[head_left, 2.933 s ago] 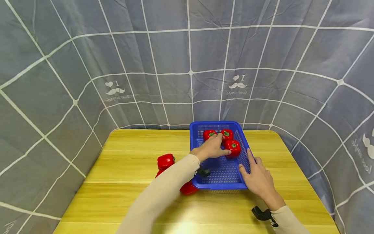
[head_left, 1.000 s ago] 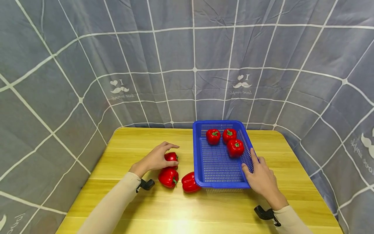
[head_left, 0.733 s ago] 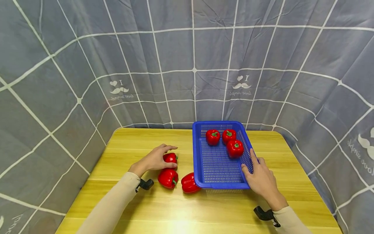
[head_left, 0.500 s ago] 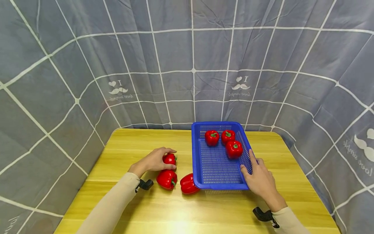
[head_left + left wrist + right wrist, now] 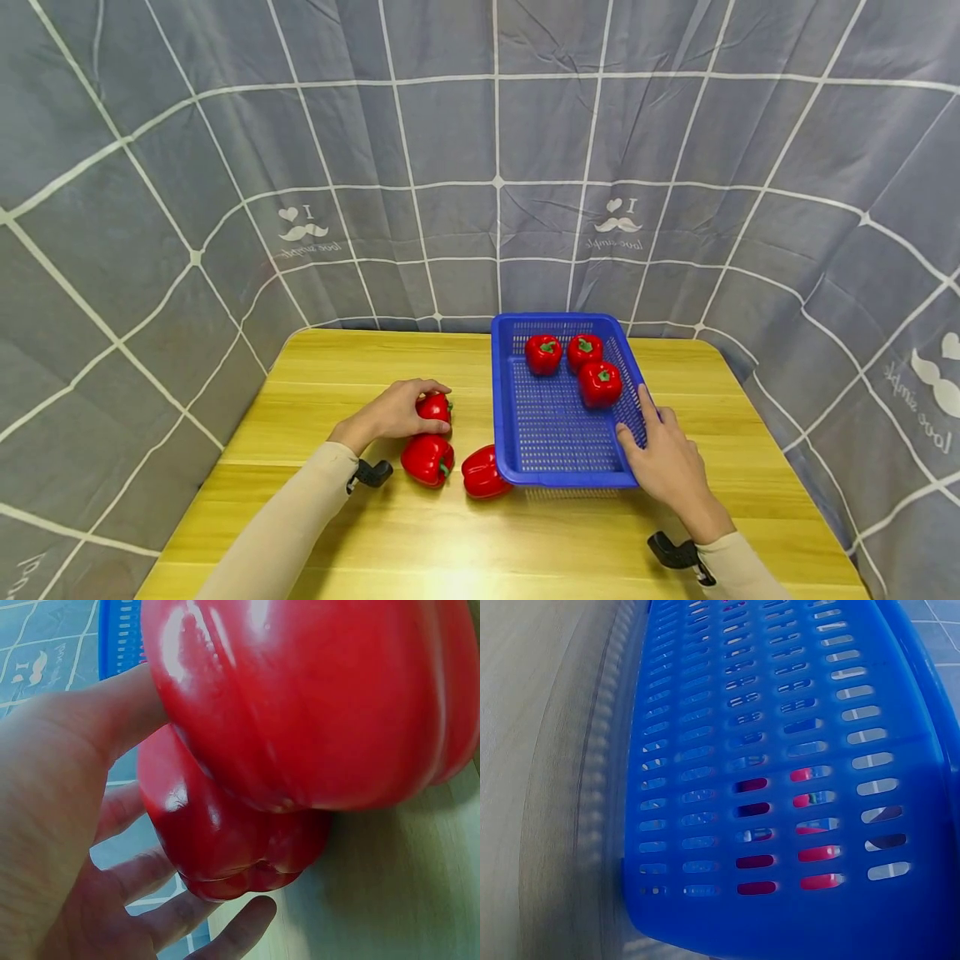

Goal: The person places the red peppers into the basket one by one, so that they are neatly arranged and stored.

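Note:
My left hand [image 5: 392, 410] grips a red bell pepper [image 5: 432, 407] on the table, thumb on its near side and fingers around its far side. A second red bell pepper [image 5: 427, 461] lies just in front of it and fills much of the left wrist view, while the gripped pepper [image 5: 232, 844] shows behind. My right hand [image 5: 667, 467] holds the right rim of a blue perforated basket [image 5: 566, 480], with the thumb inside and the fingers outside. The right wrist view shows only the basket's outer wall [image 5: 787, 922]; the hand is hidden there.
Three red bell peppers with green stems, one of them the nearest pepper [image 5: 600, 384], sit toward the basket's back right. Another pepper [image 5: 483, 472] lies against the basket's near left corner. A grey checked curtain [image 5: 442, 225] hangs behind the wooden table [image 5: 352, 358].
My left hand has left the peppers inside the basket and come left to those on the table. Its fingers have since closed in around the far one. The right hand stays on the rim.

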A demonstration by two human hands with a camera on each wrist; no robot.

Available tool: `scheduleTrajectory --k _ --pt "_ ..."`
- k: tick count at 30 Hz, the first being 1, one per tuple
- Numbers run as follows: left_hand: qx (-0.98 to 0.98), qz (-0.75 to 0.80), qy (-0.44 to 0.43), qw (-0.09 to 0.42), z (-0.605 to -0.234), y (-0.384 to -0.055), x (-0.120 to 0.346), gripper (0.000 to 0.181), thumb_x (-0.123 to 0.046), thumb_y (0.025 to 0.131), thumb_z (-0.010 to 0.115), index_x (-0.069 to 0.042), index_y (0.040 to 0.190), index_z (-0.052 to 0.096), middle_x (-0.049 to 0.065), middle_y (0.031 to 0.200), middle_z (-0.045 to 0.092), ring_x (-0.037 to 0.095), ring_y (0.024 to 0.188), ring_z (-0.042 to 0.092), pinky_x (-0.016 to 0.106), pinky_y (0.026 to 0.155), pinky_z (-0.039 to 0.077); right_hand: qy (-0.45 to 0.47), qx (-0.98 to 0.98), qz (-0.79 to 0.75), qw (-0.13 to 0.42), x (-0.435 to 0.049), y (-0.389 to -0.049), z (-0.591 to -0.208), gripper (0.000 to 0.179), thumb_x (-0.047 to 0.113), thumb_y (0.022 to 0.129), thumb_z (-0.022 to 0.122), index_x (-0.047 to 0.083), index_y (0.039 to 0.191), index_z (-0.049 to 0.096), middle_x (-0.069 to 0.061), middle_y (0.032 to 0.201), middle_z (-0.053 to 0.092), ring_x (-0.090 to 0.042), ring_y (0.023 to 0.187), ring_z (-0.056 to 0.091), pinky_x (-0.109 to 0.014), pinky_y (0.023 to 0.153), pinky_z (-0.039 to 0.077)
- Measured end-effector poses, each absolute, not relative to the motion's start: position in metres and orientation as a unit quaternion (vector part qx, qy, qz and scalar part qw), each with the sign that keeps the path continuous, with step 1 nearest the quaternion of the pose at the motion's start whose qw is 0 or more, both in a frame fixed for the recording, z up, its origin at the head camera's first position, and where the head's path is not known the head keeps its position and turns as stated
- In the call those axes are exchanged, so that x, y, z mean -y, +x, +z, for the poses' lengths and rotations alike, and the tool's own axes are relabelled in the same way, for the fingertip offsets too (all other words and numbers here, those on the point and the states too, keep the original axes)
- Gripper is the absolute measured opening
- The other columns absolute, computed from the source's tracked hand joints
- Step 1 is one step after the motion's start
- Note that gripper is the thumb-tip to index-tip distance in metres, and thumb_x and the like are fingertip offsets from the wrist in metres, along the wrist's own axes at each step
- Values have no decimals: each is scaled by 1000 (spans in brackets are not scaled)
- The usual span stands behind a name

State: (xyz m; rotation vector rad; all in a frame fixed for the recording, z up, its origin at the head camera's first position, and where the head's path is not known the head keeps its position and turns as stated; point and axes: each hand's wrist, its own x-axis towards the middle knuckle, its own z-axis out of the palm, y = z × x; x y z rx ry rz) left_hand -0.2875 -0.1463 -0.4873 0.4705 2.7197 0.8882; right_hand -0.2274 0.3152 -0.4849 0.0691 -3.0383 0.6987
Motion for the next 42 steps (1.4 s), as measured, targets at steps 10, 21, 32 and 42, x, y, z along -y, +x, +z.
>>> scheduleTrajectory --k 10,21,32,42 --pt "-930 309 159 118 -487 -288 148 70 -40 98 95 -12 157 69 13 144 76 30 124 74 49 103 72 19 975 223 11 -315 -229 -487 88 44 119 57 6 186 15 -44 163 49 -66 125 70 -81 101 62" --pt "-934 311 153 88 -488 -289 148 69 -41 98 95 -9 154 71 14 142 78 30 120 76 49 103 72 18 975 220 10 -313 -229 -486 89 43 118 58 5 186 15 -44 164 49 -66 128 69 -80 103 62" --pt "-930 336 148 5 -484 -288 139 62 -41 96 95 -10 146 74 13 133 82 27 111 81 44 96 73 18 975 221 11 -314 -230 -486 89 43 119 57 5 186 14 -44 163 49 -66 129 69 -80 104 62" --pt "-917 369 142 -59 -472 -284 129 61 -45 97 95 -12 144 73 12 133 83 32 112 83 46 97 74 24 974 224 15 -314 -229 -485 88 42 119 58 4 186 15 -45 162 49 -66 124 70 -80 100 63"
